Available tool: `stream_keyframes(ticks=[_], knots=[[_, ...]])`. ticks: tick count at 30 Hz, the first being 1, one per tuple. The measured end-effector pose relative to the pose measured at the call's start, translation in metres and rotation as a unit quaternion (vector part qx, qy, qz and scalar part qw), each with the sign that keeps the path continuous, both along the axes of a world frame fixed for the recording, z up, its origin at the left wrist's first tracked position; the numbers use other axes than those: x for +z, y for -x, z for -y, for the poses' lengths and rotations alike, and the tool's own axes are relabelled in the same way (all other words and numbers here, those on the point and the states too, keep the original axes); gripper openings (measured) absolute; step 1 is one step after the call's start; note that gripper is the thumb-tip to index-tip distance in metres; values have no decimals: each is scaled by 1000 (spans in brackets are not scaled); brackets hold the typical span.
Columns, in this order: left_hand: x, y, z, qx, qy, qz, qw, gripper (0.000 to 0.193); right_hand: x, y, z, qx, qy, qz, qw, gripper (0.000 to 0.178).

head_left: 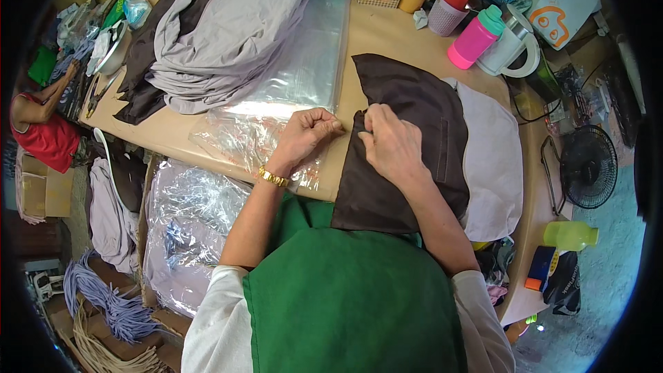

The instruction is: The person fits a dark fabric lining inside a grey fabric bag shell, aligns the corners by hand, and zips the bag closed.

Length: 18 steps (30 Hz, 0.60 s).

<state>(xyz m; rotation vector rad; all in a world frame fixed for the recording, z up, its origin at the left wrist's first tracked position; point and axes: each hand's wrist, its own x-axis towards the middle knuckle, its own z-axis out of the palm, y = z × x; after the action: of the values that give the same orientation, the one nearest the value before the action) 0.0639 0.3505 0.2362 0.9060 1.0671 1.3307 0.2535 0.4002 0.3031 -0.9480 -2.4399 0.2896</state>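
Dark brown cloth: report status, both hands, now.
Left hand pinched closed, contents unclear. Right hand curled at left edge of dark brown cloth. Brown overlaps white cloth. Clear plastic by left hand, not covering the brown.

Left hand (pixel 309 137): fingertips bunched; whether anything thin lies between, too small for us to tell. Right hand (pixel 392 144): curled fingers hide from us any grip on dark brown cloth (pixel 428 159). White cloth (pixel 494 159): left part hidden from us under brown piece. Gray fabric pile (pixel 235 27): cut off by upper edge. Green apron (pixel 352 304), beige cords (pixel 107 345): cut off below. Co-worker in red (pixel 52 137): handwork too small for us to make out.
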Motion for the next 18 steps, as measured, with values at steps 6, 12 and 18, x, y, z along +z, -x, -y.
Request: stream_keyframes(ticks=[6, 12, 18], knots=[[-3, 7, 2, 4, 9, 26, 1000, 12, 14, -6, 3, -26, -15, 1, 1000, 31], [-1, 6, 2, 15, 21, 26, 999, 11, 8, 3, 5, 17, -54, -42, 998, 31], [-6, 7, 4, -16, 9, 60, 998, 13, -10, 7, -5, 1, -93, -37, 995, 27]])
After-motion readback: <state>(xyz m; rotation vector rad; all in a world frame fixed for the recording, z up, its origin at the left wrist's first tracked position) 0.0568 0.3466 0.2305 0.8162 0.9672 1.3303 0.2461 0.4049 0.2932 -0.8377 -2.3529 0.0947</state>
